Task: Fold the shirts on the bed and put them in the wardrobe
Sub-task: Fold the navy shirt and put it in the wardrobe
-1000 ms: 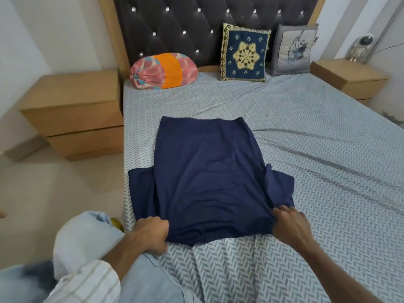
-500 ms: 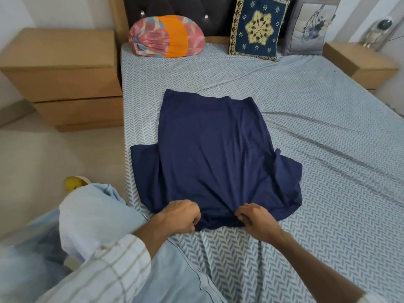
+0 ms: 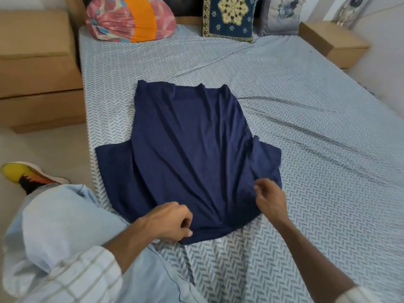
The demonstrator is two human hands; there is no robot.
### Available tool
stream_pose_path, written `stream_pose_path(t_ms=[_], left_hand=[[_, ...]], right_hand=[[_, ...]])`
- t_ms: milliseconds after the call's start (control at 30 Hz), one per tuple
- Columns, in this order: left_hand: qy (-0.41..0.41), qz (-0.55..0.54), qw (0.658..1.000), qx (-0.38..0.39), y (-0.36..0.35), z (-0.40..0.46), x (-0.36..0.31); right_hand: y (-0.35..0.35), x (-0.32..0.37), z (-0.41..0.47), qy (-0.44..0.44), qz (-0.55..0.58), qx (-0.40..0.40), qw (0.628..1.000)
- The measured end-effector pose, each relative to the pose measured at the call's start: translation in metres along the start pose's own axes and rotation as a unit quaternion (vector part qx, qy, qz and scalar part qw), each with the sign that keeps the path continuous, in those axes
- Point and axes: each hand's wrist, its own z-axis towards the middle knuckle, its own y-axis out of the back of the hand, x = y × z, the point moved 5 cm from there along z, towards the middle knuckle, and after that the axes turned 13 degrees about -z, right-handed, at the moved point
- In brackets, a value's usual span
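Navy blue shirt [image 3: 188,154], plain, at centre. Bedsheet [image 3: 306,138]: white with grey herringbone pattern. At 12 o'clock, a pink-patterned bolster [image 3: 131,18] with an orange band; at 1 o'clock, a navy cushion [image 3: 229,17] with a cream star motif. At 9 o'clock, a yellow-and-orange shoe [image 3: 26,174]. Trousers [image 3: 65,226]: pale blue.
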Motion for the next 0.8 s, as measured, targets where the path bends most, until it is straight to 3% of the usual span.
stream_pose_path(t_ms=[100, 200, 333, 433, 533, 800], left_hand=[[-0.043, -0.019, 0.999, -0.027, -0.004, 0.024, -0.023], [-0.085, -0.023, 0.996, -0.019, -0.017, 0.052, -0.054], [-0.112, -0.002, 0.993, -0.023, -0.043, 0.084, -0.095], [-0.108, 0.021, 0.994, -0.027, -0.058, 0.097, -0.116], [-0.098, 0.028, 0.995, 0.000, -0.062, 0.104, -0.118], [-0.043, 0.028, 0.992, 0.117, -0.060, 0.125, -0.119]], right_hand=[[0.007, -0.046, 0.036, -0.166, 0.062, -0.026, 0.984], [-0.001, -0.080, 0.063, -0.300, 0.167, 0.005, 0.939], [-0.008, -0.085, 0.095, -0.310, 0.228, 0.039, 0.922], [0.008, -0.092, 0.106, -0.320, 0.241, 0.001, 0.916], [0.027, -0.121, 0.095, -0.323, 0.187, -0.059, 0.926], [0.024, -0.144, 0.109, -0.319, 0.034, 0.016, 0.947]])
